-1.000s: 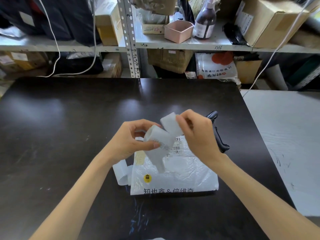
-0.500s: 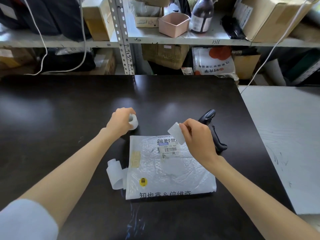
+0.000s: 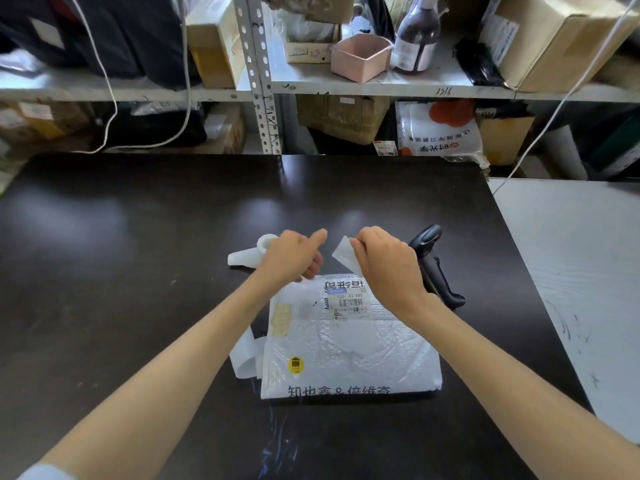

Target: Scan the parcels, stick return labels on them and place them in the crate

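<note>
right hand (image 3: 384,268) pinches a small translucent-white return label (image 3: 343,256) between thumb and fingers, in the air just past the far edge of the parcel (image 3: 349,348). left hand (image 3: 294,258) sits at the parcel's far left corner, fingers curled under, one digit raised; cannot tell if it grips anything. the parcel lies flat on the dark glossy desk (image 3: 138,271): white bubble mailer, crinkled pillowy film, printed shipping label (image 3: 348,301) near its far edge, round yellow sticker (image 3: 295,365) toward its near edge. risks: the return label looks thin and limp, presumably tacky, so it may fold on itself or cling to the fingers; over soft bubbles it may wrinkle; laid on the printed barcode it would hide it. label roll (image 3: 258,252) beyond the parcel's far left corner, curled backing strip (image 3: 246,355) at its left edge, black scanner (image 3: 433,268) to its right. crate not in view.
</note>
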### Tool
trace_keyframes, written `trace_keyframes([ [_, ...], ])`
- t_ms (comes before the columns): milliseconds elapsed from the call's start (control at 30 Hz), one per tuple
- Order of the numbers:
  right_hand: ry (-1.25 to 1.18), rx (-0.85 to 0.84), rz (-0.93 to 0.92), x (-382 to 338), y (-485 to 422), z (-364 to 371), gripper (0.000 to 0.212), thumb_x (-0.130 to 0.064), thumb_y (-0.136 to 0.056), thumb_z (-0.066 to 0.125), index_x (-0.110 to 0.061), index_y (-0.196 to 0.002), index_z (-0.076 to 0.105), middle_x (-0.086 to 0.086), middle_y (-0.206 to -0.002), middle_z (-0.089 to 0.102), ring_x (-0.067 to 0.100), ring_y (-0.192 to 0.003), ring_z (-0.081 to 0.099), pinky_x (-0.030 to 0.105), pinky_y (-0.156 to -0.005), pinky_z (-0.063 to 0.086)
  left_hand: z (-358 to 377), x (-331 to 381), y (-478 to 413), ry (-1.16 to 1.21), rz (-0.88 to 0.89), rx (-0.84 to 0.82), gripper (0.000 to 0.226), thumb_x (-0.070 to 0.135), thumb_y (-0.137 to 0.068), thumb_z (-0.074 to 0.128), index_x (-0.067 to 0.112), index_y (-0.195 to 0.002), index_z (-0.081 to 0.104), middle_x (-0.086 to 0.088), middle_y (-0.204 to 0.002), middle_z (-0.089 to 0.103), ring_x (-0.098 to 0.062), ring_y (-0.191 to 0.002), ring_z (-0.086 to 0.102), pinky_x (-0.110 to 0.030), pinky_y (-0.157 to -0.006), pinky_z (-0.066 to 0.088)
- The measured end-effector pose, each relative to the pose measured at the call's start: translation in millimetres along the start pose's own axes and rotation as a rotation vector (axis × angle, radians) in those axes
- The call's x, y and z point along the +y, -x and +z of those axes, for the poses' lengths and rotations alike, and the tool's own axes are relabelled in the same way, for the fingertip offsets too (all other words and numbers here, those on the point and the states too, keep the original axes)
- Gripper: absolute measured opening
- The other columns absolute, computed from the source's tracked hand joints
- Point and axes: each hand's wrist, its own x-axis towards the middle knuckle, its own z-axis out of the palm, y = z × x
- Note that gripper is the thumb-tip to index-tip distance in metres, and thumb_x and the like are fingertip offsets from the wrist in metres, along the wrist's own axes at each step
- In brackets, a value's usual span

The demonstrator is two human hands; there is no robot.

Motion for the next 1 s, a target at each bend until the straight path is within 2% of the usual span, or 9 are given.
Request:
trace_keyframes([
  [67,0.178,0.058,-0.134,-3,3,1,0.029,-0.027,-0.104,0.041,-0.011,-0.085,0.056,0.002,-0.078,0.053,0.021,-0.057,0.054,0.028,-0.047,0.039,4,12,10,0.324,-0.219,-0.216,0.058,0.058,-0.09,0.048,0.008,-0.074,0.073,-0.005,-0.07,0.075,-0.013,-0.056,0.069,-0.022,-0.051,0.05],
  [133,0.279,0.188,-0.271,-8,11,1,0.032,-0.014,-0.1,0.044,-0.013,-0.072,0.059,-0.001,-0.065,0.051,0.015,-0.046,0.046,0.024,-0.038,0.028,5,15,14,0.547,-0.275,-0.264,0.045,0.046,-0.089,0.057,0.004,-0.084,0.072,-0.009,-0.076,0.076,-0.015,-0.062,0.072,-0.021,-0.05,0.052],
  [233,0.247,0.396,-0.45,-4,21,9,0.018,-0.002,-0.085,0.057,-0.012,-0.071,0.063,-0.001,-0.061,0.05,0.016,-0.049,0.046,0.025,-0.039,0.029,6,14,20,0.642,-0.187,-0.19,0.012,0.015,-0.086,0.067,0.003,-0.085,0.07,-0.012,-0.076,0.073,-0.016,-0.066,0.073,-0.02,-0.053,0.055],
  [300,0.183,0.381,-0.483,0,29,11,0.008,-0.008,-0.082,0.07,-0.01,-0.075,0.066,0.0,-0.066,0.056,0.018,-0.057,0.051,0.026,-0.041,0.037,7,12,23,0.575,-0.089,-0.155,0.007,0.006,-0.087,0.065,0.006,-0.084,0.07,-0.014,-0.084,0.072,-0.018,-0.072,0.072,-0.02,-0.061,0.059],
  [400,-0.13,0.278,-0.249,5,42,10,0.016,-0.024,-0.091,0.068,-0.008,-0.089,0.067,0.002,-0.085,0.063,0.019,-0.075,0.06,0.03,-0.053,0.049,4,5,25,0.634,0.0,-0.104,0.007,0.007,-0.092,0.062,0.006,-0.089,0.068,-0.015,-0.092,0.072,-0.022,-0.084,0.071,-0.021,-0.067,0.059],
  [533,-1.017,0.094,0.499,1,41,-4,0.014,-0.021,-0.091,0.066,-0.009,-0.094,0.059,0.008,-0.088,0.069,0.021,-0.078,0.068,0.031,-0.064,0.057,3,-4,34,0.724,0.056,-0.204,0.006,0.011,-0.092,0.064,0.01,-0.088,0.067,-0.008,-0.086,0.075,-0.018,-0.079,0.073,-0.021,-0.063,0.056],
  [600,-1.263,0.043,0.648,2,39,-9,0.015,-0.013,-0.088,0.068,-0.005,-0.097,0.059,0.014,-0.084,0.072,0.023,-0.07,0.07,0.029,-0.059,0.058,6,-6,40,0.713,0.069,-0.236,0.005,0.012,-0.092,0.065,0.01,-0.087,0.066,-0.006,-0.083,0.076,-0.016,-0.074,0.073,-0.019,-0.06,0.054],
  [733,-1.287,0.024,0.66,2,47,-13,0.017,0.0,-0.082,0.073,-0.004,-0.094,0.062,0.008,-0.072,0.07,0.018,-0.062,0.067,0.022,-0.056,0.055,12,-11,50,0.68,0.068,-0.27,0.007,0.012,-0.091,0.067,0.009,-0.085,0.065,-0.013,-0.089,0.074,-0.023,-0.075,0.073,-0.023,-0.061,0.057],
  [1000,-1.157,-0.06,0.644,2,74,2,0.027,-0.001,-0.072,0.082,-0.004,-0.091,0.063,-0.001,-0.06,0.068,0.013,-0.056,0.066,0.02,-0.053,0.052,27,-23,68,0.551,0.053,-0.185,0.011,0.01,-0.089,0.07,0.001,-0.093,0.066,-0.017,-0.093,0.07,-0.022,-0.075,0.068,-0.026,-0.067,0.059],
])
